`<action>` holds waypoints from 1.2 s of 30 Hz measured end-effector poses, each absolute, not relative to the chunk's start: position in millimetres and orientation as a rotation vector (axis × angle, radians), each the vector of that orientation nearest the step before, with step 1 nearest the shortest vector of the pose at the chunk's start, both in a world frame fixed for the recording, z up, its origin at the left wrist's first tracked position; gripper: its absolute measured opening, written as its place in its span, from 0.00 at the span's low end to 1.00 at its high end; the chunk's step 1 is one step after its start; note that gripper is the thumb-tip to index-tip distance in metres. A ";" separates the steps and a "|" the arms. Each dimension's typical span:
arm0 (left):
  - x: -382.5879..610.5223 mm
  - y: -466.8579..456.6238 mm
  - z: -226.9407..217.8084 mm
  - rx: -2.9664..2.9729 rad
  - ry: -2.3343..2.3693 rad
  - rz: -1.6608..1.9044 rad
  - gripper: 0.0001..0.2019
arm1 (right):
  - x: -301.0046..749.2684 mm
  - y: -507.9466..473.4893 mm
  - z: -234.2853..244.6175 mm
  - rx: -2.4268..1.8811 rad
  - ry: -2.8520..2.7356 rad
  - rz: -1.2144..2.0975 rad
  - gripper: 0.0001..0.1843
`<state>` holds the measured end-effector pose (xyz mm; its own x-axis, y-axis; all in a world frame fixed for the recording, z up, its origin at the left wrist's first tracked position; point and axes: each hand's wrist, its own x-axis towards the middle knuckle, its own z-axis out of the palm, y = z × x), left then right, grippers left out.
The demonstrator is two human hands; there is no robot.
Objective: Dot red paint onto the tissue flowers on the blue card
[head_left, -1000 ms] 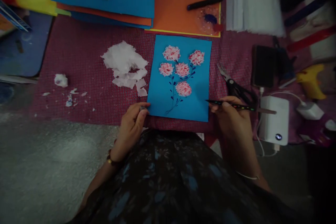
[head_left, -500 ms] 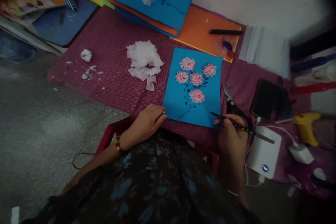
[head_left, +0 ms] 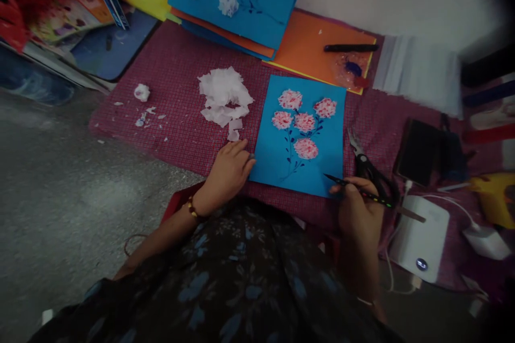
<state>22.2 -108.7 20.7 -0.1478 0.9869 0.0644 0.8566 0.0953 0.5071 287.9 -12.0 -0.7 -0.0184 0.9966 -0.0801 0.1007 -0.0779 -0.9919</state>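
Note:
A blue card (head_left: 269,161) lies on the cloth before me, bearing several pink-and-white crumpled-paper flowers (head_left: 306,148) with dark painted stems and leaves. Beside its left edge rests my left hand (head_left: 228,172), palm down, fingers stretched on the cloth and holding nothing I can see. My right hand (head_left: 359,211) pinches a slim black dotted stick (head_left: 364,193) with a pointed tip; whether it is a pencil or a brush I cannot tell. The tip is over the card's lower right part. Scissors (head_left: 363,159) lie just beyond that hand.
Torn white paper (head_left: 225,88) and a crumpled ball (head_left: 141,92) lie left. Behind stands another blue flower card (head_left: 257,16), near an orange sheet (head_left: 298,37) with paint on it. At right are a phone (head_left: 418,150), a white power bank (head_left: 422,236) with cables and a yellow glue gun (head_left: 494,198).
My left hand has slid forward along the card's edge, its fingers now stretched out instead of curled. The right hand keeps its grip and barely moves. The whole view has shifted slightly.

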 end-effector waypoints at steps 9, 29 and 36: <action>34.2 -107.3 21.8 1.959 1.868 0.708 0.12 | 287.9 -12.3 -1.9 -1.351 -1.274 1.218 0.07; 27.5 -84.4 2.7 1.951 1.780 0.778 0.15 | 282.7 -14.9 -0.5 -1.380 -1.267 1.175 0.07; 27.8 -83.2 2.0 1.970 1.804 0.761 0.15 | 282.7 -15.4 -1.3 -1.360 -1.274 1.169 0.07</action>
<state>27.8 -83.2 2.0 0.0386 0.9887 0.1448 0.7937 -0.1184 0.5967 282.7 -15.4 -1.3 0.0186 0.9984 -0.0538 0.1392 -0.0559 -0.9887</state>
